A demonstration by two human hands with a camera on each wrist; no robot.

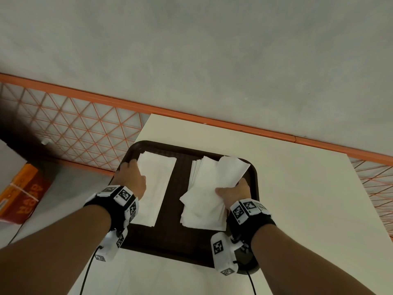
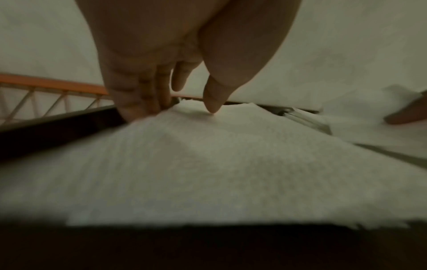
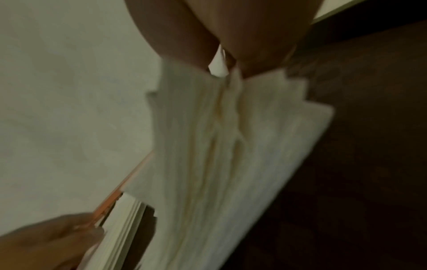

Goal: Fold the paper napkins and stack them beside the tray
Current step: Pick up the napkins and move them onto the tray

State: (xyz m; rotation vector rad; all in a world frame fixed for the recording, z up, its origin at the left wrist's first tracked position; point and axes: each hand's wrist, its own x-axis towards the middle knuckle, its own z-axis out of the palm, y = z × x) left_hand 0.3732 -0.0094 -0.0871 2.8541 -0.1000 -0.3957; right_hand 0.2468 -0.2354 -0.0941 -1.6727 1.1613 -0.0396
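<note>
Both hands on napkins, everything still inside the tray.

Head: dark tray (image 1: 253, 175) on a pale table (image 1: 297, 188). Left hand (image 1: 130, 177) rests on the far-left corner of the folded pile (image 1: 156, 184), long axis running away from the person. Right hand (image 1: 234, 193) pinches a loose napkin (image 1: 214, 179) lifted over the unfolded stack (image 1: 200, 216); bare table beside the tray lies nearer this hand.
Left wrist: fingers (image 2: 143, 102) straight, thumb tip touching soft white paper.
Right wrist: blurred; napkin creased, hanging from the pinch.
</note>
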